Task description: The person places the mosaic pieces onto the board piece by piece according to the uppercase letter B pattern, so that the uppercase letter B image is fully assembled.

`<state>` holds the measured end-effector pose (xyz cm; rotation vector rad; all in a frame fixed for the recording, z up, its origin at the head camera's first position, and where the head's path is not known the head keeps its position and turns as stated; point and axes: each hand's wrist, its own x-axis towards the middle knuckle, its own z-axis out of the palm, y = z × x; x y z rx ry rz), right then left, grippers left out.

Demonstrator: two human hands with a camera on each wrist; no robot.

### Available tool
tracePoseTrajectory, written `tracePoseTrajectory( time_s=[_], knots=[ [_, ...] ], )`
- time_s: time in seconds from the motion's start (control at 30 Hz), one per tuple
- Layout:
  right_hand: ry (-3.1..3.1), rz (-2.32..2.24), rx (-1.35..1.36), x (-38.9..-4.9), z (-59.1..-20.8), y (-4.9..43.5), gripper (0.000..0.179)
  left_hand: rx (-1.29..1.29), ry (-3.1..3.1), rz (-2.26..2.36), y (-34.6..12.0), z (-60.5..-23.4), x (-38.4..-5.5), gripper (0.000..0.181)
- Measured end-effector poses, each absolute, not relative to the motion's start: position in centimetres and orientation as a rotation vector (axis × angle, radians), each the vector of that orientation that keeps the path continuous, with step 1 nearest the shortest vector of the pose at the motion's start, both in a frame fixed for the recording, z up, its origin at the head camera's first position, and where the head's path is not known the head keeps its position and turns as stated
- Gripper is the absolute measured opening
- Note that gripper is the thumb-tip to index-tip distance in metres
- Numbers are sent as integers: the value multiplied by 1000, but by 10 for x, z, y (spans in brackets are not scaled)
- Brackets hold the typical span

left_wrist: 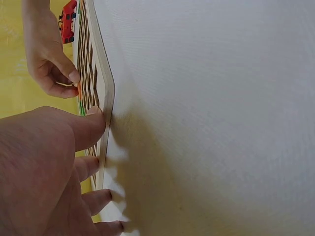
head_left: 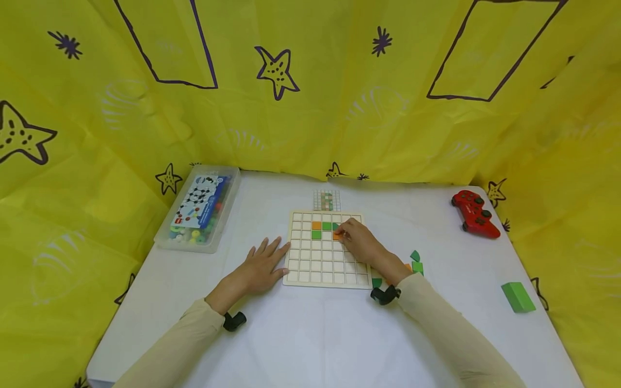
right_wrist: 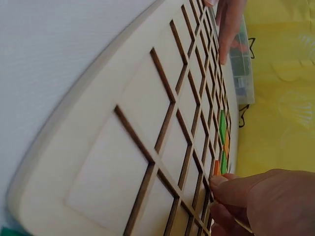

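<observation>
A square wooden grid board [head_left: 316, 268] lies flat in front of me. In its upper rows sit an orange square tile [head_left: 317, 225], green square tiles [head_left: 316, 235] and a darker green piece beside my right fingers. My right hand [head_left: 361, 240] pinches an orange tile [right_wrist: 216, 167] between thumb and fingers, right at a cell of the board. My left hand [head_left: 262, 268] lies with fingers spread on the table at the board's left side. Its thumb [left_wrist: 93, 125] and a fingertip touch the board's edge.
Behind the board lies a small printed grid card [head_left: 327, 200]. Loose green tiles [head_left: 417, 267] and orange ones lie by the right wrist. A plastic box [head_left: 198, 210] of colourful parts stands back left; a red game controller [head_left: 475, 214] and a green block [head_left: 518, 297] are at right.
</observation>
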<state>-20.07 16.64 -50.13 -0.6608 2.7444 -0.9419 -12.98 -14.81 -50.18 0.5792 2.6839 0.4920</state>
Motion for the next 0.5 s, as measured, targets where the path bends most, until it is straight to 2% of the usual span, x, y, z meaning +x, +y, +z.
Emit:
tracePoseTrajectory(
  time_s=[0.2,0.3,0.5],
  knots=[
    [2744,-947,-677,-203,-500,167,9,573,2683,489,-149,-501,-130,70],
    [2745,-945,-654,-203,-497,173,14,567,2682,497,-148,-500,-129,69],
    [2773,-1000,-412,-205,-494,207,22,564,2679,486,-147,-500,-129,69]
  ],
)
